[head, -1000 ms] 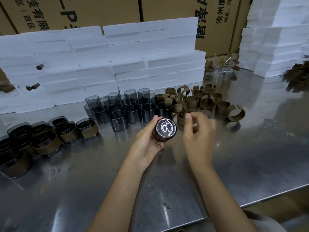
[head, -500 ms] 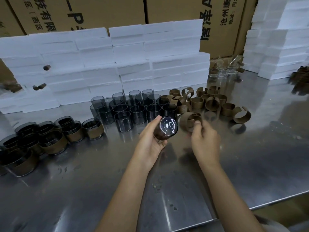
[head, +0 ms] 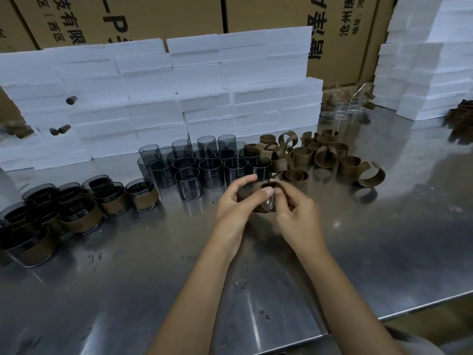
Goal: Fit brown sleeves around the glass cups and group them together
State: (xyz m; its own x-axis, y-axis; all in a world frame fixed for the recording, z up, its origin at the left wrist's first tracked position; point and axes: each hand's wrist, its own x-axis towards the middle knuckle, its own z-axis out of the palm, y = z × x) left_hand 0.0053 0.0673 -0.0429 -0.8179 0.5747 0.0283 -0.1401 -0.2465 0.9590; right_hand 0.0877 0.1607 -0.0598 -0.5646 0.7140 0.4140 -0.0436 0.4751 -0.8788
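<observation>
We hold one glass cup [head: 266,204] with a brown sleeve [head: 247,193] around it, above the metal table [head: 358,252].

Nearest us, our left hand [head: 236,203] curls round the cup's left side, thumb across its front, and our right hand [head: 297,213] pinches the sleeve's edge at the cup's right side; both hands grip the same piece, lifted just off the steel. To the left, cups already wrapped [head: 76,203] stand grouped together near the table's edge. Just beyond our hands stand rows of bare dark glass cups [head: 202,162], and beside them, to the right, lies a loose heap of curled brown sleeves [head: 320,155]. Behind these rise stacked white foam blocks [head: 179,98], then cardboard cartons [head: 153,16] at the back.
</observation>
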